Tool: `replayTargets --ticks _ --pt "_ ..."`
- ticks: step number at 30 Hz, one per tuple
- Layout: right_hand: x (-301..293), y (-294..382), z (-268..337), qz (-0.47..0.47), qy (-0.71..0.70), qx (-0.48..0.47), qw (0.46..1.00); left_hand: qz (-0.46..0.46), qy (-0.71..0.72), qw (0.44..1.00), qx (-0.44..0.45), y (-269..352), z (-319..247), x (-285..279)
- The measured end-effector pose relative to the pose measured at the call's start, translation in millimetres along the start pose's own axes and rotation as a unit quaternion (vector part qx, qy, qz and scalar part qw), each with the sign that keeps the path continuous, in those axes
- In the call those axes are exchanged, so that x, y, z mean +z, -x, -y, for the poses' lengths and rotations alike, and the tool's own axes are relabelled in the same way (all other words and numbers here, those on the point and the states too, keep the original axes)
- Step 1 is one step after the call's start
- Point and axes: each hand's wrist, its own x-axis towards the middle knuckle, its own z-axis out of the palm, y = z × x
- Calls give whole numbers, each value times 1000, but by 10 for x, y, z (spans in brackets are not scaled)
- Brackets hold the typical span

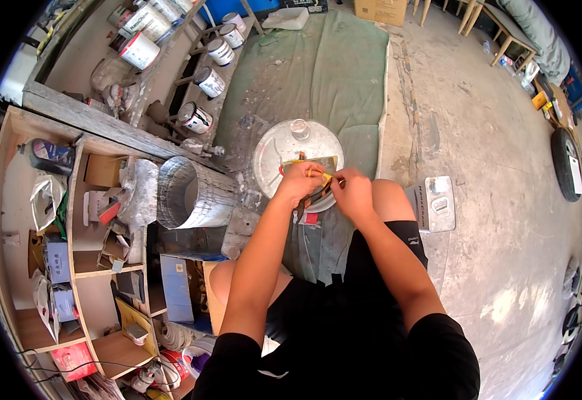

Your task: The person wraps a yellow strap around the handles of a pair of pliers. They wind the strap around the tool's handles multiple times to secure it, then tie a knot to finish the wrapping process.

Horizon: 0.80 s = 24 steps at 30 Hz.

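Observation:
Over a round, paint-stained drum lid [276,145], both hands meet at a small yellow item [327,178], perhaps tape or a strip. My left hand [303,181] holds its left side between bent fingers. At its right side, my right hand [353,192] pinches a dark strip or cord. Under the hands lie a dark flat piece [328,161] and orange-and-black parts, too small and covered to name. A small clear container [300,129] stands on the lid's far side. A red-and-white packet [310,218] shows by the lid's near edge.
A metal bucket [211,195] lies left of the lid, beside wooden shelving [73,220]. Paint cans [209,81] line the rack at upper left. A metal solvent can [433,205] stands right of the knee. Green cloth [346,75] covers the floor ahead; a tire [565,162] is far right.

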Motion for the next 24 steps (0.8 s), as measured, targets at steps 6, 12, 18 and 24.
replayTargets --ticks 6,12,18,24 --pt "-31 -27 -73 33 -144 116 982 -18 -109 994 20 0 86 3" --pt "106 9 -358 54 -262 182 946 -49 -119 987 101 -18 129 127" --pt "130 60 -325 39 -287 152 945 -59 -68 986 138 -78 247 146" --pt "-21 118 -37 21 -164 50 985 -85 28 992 89 -103 299 145"
